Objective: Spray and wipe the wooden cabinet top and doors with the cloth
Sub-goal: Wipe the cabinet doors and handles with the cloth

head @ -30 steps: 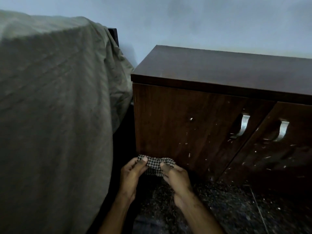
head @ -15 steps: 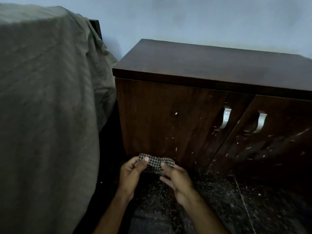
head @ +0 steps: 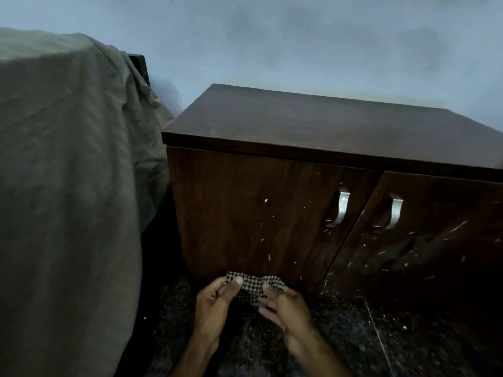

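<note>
Since half a second ago almost nothing has changed in your hands: the cloth (head: 254, 286) is at the same place, low in front of the left door (head: 245, 213) of the cabinet (head: 313, 126), and only your head has lifted a little, so the cabinet sits lower in the view and more of the wall (head: 299, 42) shows. For the task this means, in my judgement, that wiping has not begun; you are only arranging the cloth, and the pale specks and scratches on both doors, more on the right door (head: 435, 240), are waiting. No spray bottle is visible. Your left hand (head: 215, 303) pinches the left end of the checked cloth between thumb and curled fingers, the palm turned inward. Your right hand (head: 283, 306) holds the right end, the fingers bent around it and the back of the hand toward you. The cloth is bunched between the two hands, near the bottom edge of the door; I cannot tell whether it touches the wood. Both forearms come up from the lower edge of the view over the dark speckled floor (head: 353, 336). At the left stands something covered with a grey sheet (head: 68, 172)
</note>
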Motion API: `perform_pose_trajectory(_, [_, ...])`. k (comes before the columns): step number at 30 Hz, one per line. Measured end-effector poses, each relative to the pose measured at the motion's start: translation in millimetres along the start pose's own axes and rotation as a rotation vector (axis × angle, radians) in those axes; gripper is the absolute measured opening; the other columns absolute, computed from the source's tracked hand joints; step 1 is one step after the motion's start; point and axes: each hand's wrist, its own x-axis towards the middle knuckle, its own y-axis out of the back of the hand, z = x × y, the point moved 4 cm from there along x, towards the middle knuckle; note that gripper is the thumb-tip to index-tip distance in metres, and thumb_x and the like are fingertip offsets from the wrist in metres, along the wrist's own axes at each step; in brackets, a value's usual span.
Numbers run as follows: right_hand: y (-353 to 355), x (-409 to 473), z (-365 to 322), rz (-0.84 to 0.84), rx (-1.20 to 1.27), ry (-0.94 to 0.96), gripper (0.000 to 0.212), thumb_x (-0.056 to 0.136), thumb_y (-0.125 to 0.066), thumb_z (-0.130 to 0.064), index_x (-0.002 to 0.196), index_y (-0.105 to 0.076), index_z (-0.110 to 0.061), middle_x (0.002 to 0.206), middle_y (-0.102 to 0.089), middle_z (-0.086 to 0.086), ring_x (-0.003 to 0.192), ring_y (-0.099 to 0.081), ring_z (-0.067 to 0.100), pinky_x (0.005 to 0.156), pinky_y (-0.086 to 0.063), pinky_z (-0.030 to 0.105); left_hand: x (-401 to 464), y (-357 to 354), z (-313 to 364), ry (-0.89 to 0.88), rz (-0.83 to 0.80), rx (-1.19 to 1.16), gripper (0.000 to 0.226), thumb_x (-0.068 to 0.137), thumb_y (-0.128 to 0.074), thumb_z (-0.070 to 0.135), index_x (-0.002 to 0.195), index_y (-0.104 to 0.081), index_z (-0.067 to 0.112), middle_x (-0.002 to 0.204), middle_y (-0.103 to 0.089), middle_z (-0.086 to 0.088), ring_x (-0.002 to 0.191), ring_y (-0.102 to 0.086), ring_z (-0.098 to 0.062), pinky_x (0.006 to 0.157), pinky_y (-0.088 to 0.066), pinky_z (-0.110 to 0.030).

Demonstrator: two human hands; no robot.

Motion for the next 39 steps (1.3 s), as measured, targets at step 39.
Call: perform_pose_trajectory(39, [-40.7,-99.4,-171.5,-0.006,0.024,0.616,0.014,0.091,-0.07,-0.028,0.091,-0.077,-0.016,0.083,-0.079,-0.001,0.08,-0.076,0.014,0.064,-0.058,0.028,-10.5,-60.2,217.1,-0.399,-0.014,0.035,0.019,0.093,-0.071,0.019,0.096,-0.076,0.001,0.088,-0.079,-0.011,0.075,-0.074,-0.016,0.074,-0.061,-0.027])
